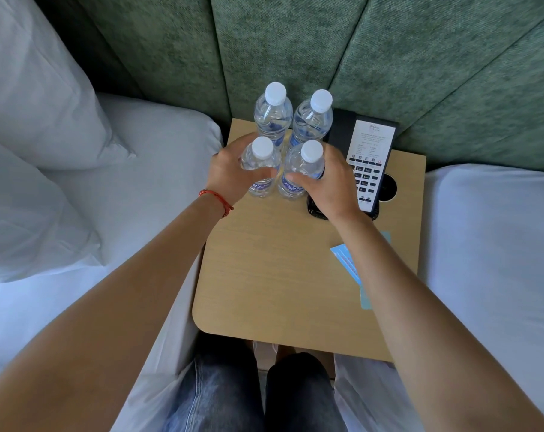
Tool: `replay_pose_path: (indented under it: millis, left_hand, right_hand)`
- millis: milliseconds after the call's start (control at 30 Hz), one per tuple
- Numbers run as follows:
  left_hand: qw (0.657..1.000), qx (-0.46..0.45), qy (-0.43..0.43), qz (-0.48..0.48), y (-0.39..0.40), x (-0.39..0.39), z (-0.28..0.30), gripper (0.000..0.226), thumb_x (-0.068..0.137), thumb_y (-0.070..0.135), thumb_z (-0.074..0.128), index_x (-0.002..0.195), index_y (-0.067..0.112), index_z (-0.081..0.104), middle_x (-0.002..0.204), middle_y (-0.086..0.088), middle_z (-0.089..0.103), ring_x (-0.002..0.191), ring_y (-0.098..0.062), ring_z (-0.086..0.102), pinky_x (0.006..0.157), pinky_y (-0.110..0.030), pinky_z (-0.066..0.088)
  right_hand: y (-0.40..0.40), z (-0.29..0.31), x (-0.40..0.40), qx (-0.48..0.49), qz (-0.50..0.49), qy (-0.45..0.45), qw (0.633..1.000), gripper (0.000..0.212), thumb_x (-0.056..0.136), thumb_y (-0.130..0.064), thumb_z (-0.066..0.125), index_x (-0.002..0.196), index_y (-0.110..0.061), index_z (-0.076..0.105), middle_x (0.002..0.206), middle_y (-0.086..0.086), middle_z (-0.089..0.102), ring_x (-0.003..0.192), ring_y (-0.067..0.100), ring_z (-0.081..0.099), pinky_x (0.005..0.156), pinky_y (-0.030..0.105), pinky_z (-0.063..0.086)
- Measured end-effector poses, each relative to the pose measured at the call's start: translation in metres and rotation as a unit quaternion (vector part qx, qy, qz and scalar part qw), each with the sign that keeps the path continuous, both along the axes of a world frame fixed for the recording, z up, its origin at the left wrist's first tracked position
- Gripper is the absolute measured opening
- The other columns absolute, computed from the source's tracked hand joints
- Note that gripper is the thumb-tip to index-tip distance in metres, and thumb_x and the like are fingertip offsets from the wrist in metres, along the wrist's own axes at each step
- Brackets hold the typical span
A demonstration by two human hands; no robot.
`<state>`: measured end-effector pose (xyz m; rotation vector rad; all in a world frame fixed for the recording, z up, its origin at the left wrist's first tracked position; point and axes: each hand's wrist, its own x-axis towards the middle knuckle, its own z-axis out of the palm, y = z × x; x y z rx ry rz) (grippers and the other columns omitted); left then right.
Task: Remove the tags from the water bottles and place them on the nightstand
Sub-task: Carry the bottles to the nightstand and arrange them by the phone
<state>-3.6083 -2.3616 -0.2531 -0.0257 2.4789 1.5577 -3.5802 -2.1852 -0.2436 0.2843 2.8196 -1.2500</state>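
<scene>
Bare forearms, a red cord bracelet, dark jeans

Both forearms were bare, with no sleeves in view. The left hand [230, 176] had a thin red cord bracelet [216, 199] at its wrist, seemingly knotted; the right hand [330, 182] wore nothing. Below, the legs were in faded dark-grey jeans [221, 397] with a visible side seam.

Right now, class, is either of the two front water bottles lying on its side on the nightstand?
No. Both front bottles stand upright on the nightstand, caps up, one in each hand.
</scene>
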Motion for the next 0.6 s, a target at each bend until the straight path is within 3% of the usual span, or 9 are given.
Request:
replay_pose_path:
  millis: [100, 267, 400, 600]
  left_hand:
    - [1.0, -0.02, -0.005, 0.0, 0.002, 0.002, -0.002, 0.064, 0.065, 0.018, 0.08, 0.124, 0.021, 0.053, 0.11, 0.01, 0.059, 0.105, -0.007, 0.053, 0.092, -0.019, 0.041]
    - [1.0, -0.019, 0.011, 0.017, 0.007, 0.004, -0.003, 0.061, 0.067, 0.015, 0.078, 0.123, 0.018, 0.054, 0.106, 0.01, 0.059, 0.1, -0.007, 0.054, 0.08, 0.001, 0.038]
    - [1.0, -0.017, 0.002, 0.012, 0.009, 0.001, -0.003, 0.062, 0.069, 0.015, 0.077, 0.126, 0.015, 0.052, 0.116, -0.003, 0.063, 0.107, -0.014, 0.056, 0.091, -0.021, 0.045]
    - [1.0, -0.021, -0.011, 0.004, 0.012, -0.012, -0.005, 0.063, 0.069, 0.015, 0.077, 0.126, 0.015, 0.052, 0.12, -0.004, 0.062, 0.114, -0.017, 0.055, 0.097, -0.025, 0.043]
  right_hand:
    - [0.004, -0.004, 0.002, -0.026, 0.01, -0.008, 1.0, 0.066, 0.069, -0.027, 0.079, 0.126, -0.011, 0.049, 0.124, 0.009, 0.058, 0.114, 0.023, 0.053, 0.092, 0.04, 0.046]
    - [0.004, -0.007, 0.001, -0.028, -0.001, 0.002, 1.0, 0.065, 0.068, -0.024, 0.08, 0.125, -0.014, 0.051, 0.121, 0.007, 0.061, 0.11, 0.021, 0.057, 0.09, 0.042, 0.049]
    - [0.007, -0.009, -0.001, -0.03, 0.005, 0.003, 1.0, 0.063, 0.069, -0.024, 0.079, 0.125, -0.014, 0.052, 0.121, 0.006, 0.062, 0.11, 0.021, 0.058, 0.091, 0.042, 0.049]
    - [0.009, -0.01, -0.009, -0.029, 0.003, 0.012, 0.999, 0.064, 0.07, -0.024, 0.079, 0.125, -0.013, 0.051, 0.122, 0.007, 0.061, 0.111, 0.021, 0.057, 0.093, 0.04, 0.048]
